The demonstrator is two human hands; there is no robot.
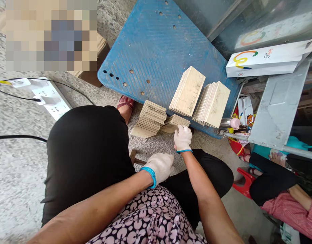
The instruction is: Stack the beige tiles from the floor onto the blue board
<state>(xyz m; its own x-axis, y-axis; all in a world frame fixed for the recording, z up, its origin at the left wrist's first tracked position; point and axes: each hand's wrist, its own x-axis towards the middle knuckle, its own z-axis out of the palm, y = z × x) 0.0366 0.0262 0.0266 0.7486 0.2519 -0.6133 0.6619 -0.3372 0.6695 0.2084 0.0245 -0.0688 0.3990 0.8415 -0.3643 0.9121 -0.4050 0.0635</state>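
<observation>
Both hands wear white knit gloves with blue cuffs. My right hand (183, 138) is curled at the near end of a small, leaning stack of thin wooden boards (175, 122); whatever its fingers hold is hidden. Over my lap, my left hand (161, 166) is rounded into a closed shape, its fingertips out of sight beneath it. Left of the small stack, a larger fanned stack of thin boards (151, 119) leans with its edges showing. Two upright-leaning bundles of pale boards, a left bundle (188, 90) and a right bundle (213, 104), rest on the blue plastic board (156, 54).
A white power strip (51, 96) with black cables lies on the concrete floor at left. A white paper bag (262, 61), a metal ledge (277, 105) and a pink-capped flask (229, 122) are at right. Another person (275, 183) sits by a red stool (243, 183).
</observation>
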